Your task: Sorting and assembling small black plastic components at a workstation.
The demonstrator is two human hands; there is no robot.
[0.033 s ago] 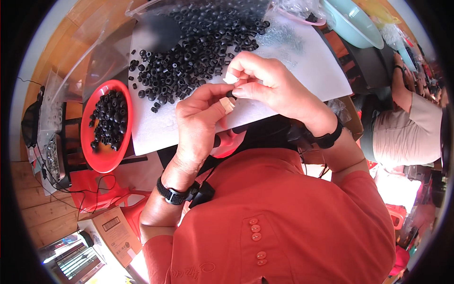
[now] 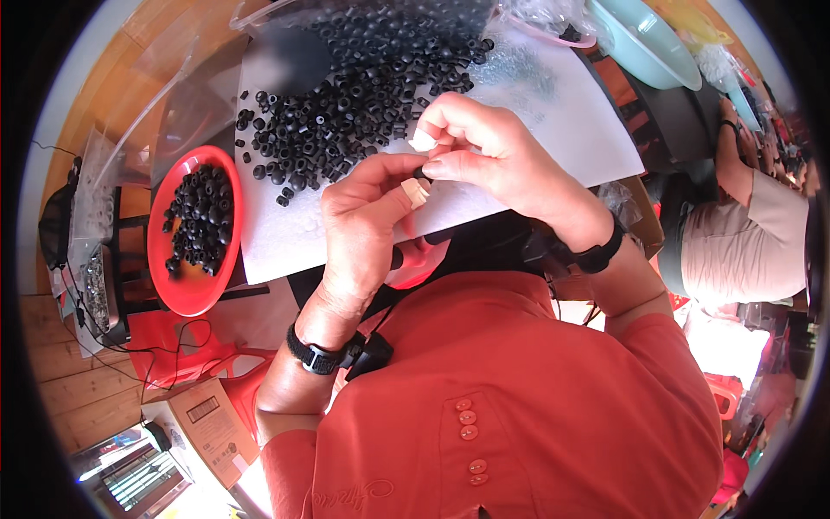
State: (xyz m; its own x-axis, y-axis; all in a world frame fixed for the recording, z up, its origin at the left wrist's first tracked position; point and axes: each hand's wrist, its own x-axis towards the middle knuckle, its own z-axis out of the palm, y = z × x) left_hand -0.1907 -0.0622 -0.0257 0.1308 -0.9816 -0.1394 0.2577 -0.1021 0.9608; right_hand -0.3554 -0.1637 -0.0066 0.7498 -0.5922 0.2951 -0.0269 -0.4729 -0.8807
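My left hand [image 2: 361, 212] and my right hand [image 2: 501, 156] meet over the near edge of the white tabletop [image 2: 536, 151]. Between their fingertips is a small black part [image 2: 421, 173], mostly covered by the fingers. Both hands are closed in a pinch on it. Pale tape wraps the left thumb and a right fingertip. Just beyond the hands spreads a heap of small black cylindrical parts [image 2: 346, 117], several with visible holes. To the left, an oval red dish [image 2: 164, 281] holds more black parts [image 2: 203, 216], some of them rounder.
Clear plastic sheeting [image 2: 203, 112] lies at the far left. A pale green basin [image 2: 644, 39] and a pink tray [image 2: 581, 39] with plastic bags stand at the far right. Another person [image 2: 739, 238] sits to the right. A cardboard box [image 2: 207, 428] and cables are at lower left.
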